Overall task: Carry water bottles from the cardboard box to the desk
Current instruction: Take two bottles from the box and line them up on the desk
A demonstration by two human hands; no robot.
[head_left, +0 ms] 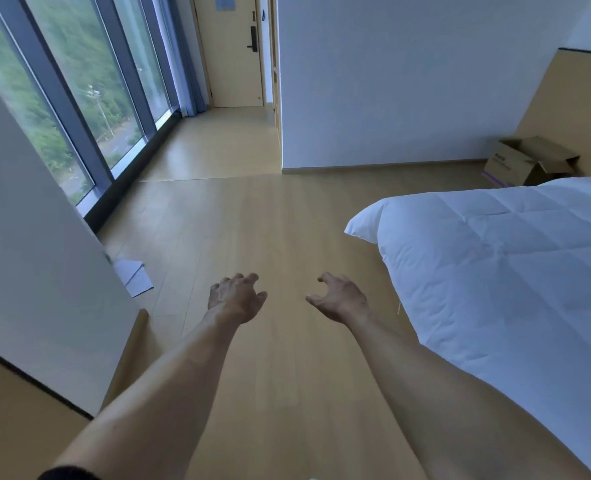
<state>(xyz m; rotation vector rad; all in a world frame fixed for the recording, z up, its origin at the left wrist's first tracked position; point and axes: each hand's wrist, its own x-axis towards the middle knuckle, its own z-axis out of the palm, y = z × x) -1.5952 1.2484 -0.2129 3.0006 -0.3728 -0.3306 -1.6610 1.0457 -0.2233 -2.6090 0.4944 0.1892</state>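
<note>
A: Cardboard box [529,162] location — far right of the room, on the wooden floor [270,237] against the white wall [408,81], just beyond the far end of the bed [495,271]. Flaps stand open. Bottles inside?

B: Cannot tell. The interior is hidden from this angle, and no water bottle shows anywhere in view. The surface they go to is not identifiable either.

A: Hand status?

B: Left hand [235,295] and right hand [341,299] are both stretched forward over the floor, near the middle, fingers loosely curled and spread — neither has hold of anything. Both are well apart from the box.

A: Handling notes for the bottles?

B: Judgement only, as none is visible. A full bottle is likely moderately heavy for its size, with thin plastic walls that give under pressure and may be slick. Recommended hold: wrap the fingers round the mid-body, or below the cap where the neck is stiffer. One per hand seems the safe load.

A: Risk?

B: Squeezing too hard; a bottle slipping in transit.
</note>
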